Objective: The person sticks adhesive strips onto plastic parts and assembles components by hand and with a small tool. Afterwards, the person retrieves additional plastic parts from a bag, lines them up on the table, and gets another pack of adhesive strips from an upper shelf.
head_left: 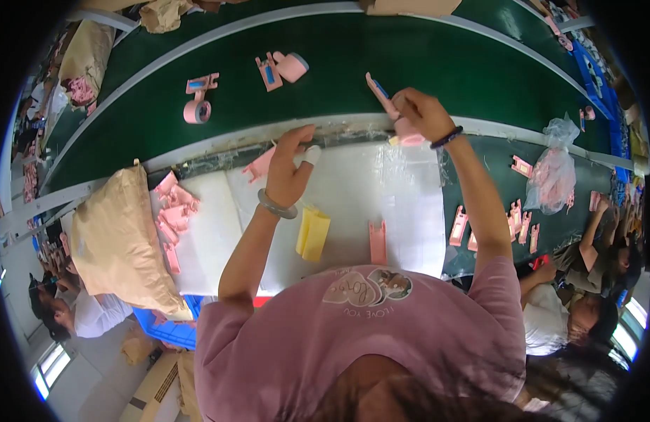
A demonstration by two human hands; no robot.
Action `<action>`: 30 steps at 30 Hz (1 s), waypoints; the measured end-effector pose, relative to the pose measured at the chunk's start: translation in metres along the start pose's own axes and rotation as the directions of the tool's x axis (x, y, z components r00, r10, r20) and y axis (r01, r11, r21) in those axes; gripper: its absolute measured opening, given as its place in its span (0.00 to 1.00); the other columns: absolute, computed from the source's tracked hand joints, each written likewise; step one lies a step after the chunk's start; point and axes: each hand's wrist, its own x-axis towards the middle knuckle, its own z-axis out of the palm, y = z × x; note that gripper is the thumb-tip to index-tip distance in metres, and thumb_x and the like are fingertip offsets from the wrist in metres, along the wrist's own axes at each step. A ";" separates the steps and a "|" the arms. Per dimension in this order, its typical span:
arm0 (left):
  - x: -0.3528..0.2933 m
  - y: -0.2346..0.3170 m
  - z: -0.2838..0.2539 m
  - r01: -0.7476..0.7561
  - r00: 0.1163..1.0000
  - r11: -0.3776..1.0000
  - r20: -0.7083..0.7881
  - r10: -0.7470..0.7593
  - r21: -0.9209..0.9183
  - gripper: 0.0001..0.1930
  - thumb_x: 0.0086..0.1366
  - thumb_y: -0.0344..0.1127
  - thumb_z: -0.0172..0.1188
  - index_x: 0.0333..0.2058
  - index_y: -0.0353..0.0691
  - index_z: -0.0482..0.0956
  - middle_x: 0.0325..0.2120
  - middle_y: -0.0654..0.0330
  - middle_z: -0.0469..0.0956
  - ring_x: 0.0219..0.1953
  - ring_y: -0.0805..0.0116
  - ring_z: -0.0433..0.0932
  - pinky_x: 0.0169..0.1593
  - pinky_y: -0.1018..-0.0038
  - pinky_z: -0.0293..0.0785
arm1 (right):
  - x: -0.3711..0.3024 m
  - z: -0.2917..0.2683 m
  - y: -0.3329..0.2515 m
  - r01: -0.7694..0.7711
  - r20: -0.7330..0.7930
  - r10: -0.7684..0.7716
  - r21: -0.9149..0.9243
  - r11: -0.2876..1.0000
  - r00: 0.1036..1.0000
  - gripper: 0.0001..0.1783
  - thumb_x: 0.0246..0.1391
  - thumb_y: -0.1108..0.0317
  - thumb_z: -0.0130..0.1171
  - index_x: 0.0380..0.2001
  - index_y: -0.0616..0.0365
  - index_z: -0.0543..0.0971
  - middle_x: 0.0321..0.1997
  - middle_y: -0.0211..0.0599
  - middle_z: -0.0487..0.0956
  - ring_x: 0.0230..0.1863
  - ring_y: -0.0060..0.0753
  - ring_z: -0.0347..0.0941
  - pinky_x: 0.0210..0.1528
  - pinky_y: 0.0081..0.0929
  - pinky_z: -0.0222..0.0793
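Note:
My right hand [425, 116] is closed around a pink plastic part [380, 94] with a blue strip, held over the near edge of the green conveyor belt [325, 70]. The part's rounded pink end shows below my fingers. My left hand [290, 172] has its fingers stretched out and its thumb, in a white cover, apart from them. Beside it, partly hidden behind it, lies another pink piece [259, 166]. On the white work surface [346, 190] in front of me are a yellow pad [313, 234] and a flat pink piece [378, 243].
Farther off, pink assemblies [197, 109] [283, 68] rest on the belt. A brown paper bag [121, 239] and a pile of pink pieces [174, 211] are at left. At right are more pink pieces [458, 225] and a clear plastic bag [553, 169]. Other people sit on both sides.

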 end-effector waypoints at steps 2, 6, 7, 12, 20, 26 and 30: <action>-0.002 0.036 -0.005 -0.239 0.970 0.923 0.111 0.215 0.301 0.31 0.54 0.32 0.63 0.57 0.39 0.65 0.55 0.52 0.65 0.56 0.55 0.65 0.59 0.65 0.59 | -0.038 0.015 -0.033 -0.167 0.187 0.116 0.286 0.944 0.976 0.08 0.61 0.69 0.50 0.39 0.59 0.75 0.24 0.24 0.71 0.25 0.12 0.63 0.27 0.15 0.62; -0.024 0.070 0.006 -0.259 0.915 0.928 0.376 0.146 0.269 0.44 0.45 0.40 0.69 0.61 0.41 0.58 0.55 0.52 0.66 0.56 0.50 0.63 0.62 0.61 0.52 | -0.096 0.047 -0.080 -0.270 0.365 0.052 0.578 0.770 0.930 0.11 0.60 0.72 0.51 0.45 0.61 0.73 0.27 0.25 0.74 0.24 0.12 0.67 0.25 0.14 0.64; -0.034 0.072 0.010 -0.252 0.914 0.930 0.381 0.138 0.266 0.44 0.45 0.40 0.69 0.61 0.41 0.58 0.55 0.52 0.66 0.56 0.50 0.63 0.62 0.61 0.52 | -0.105 0.048 -0.102 -0.332 0.420 0.063 0.608 0.721 0.905 0.11 0.57 0.76 0.51 0.44 0.62 0.73 0.28 0.27 0.73 0.25 0.15 0.68 0.28 0.16 0.66; -0.077 0.081 0.034 0.082 0.829 0.997 0.556 -0.062 -0.012 0.42 0.45 0.29 0.66 0.60 0.38 0.57 0.49 0.53 0.70 0.53 0.58 0.69 0.58 0.66 0.62 | -0.140 0.054 -0.129 -0.402 0.411 0.122 0.714 0.573 0.903 0.12 0.61 0.71 0.51 0.45 0.65 0.73 0.30 0.28 0.73 0.23 0.16 0.67 0.28 0.15 0.65; -0.106 0.118 0.013 0.295 0.729 0.955 0.651 -0.212 -0.019 0.37 0.48 0.29 0.68 0.57 0.37 0.61 0.45 0.56 0.72 0.47 0.67 0.72 0.51 0.73 0.67 | -0.185 0.052 -0.120 -0.339 0.510 -0.054 0.642 0.687 0.858 0.12 0.58 0.72 0.54 0.44 0.64 0.77 0.32 0.32 0.77 0.34 0.22 0.72 0.39 0.21 0.67; -0.109 0.136 0.027 0.051 0.808 0.994 0.588 0.017 -0.099 0.29 0.49 0.28 0.65 0.50 0.38 0.66 0.40 0.56 0.74 0.41 0.66 0.74 0.46 0.75 0.68 | -0.202 0.071 -0.135 -0.233 0.384 0.124 0.252 0.939 0.915 0.15 0.45 0.71 0.66 0.37 0.61 0.76 0.26 0.31 0.76 0.27 0.23 0.72 0.31 0.22 0.66; -0.118 0.130 0.032 0.183 0.822 0.977 0.563 -0.091 -0.109 0.32 0.50 0.32 0.69 0.53 0.37 0.64 0.41 0.60 0.71 0.43 0.72 0.71 0.48 0.76 0.67 | -0.210 0.091 -0.147 0.056 -0.197 -0.052 0.015 0.998 0.979 0.11 0.39 0.72 0.64 0.26 0.55 0.72 0.21 0.35 0.71 0.23 0.42 0.67 0.28 0.36 0.63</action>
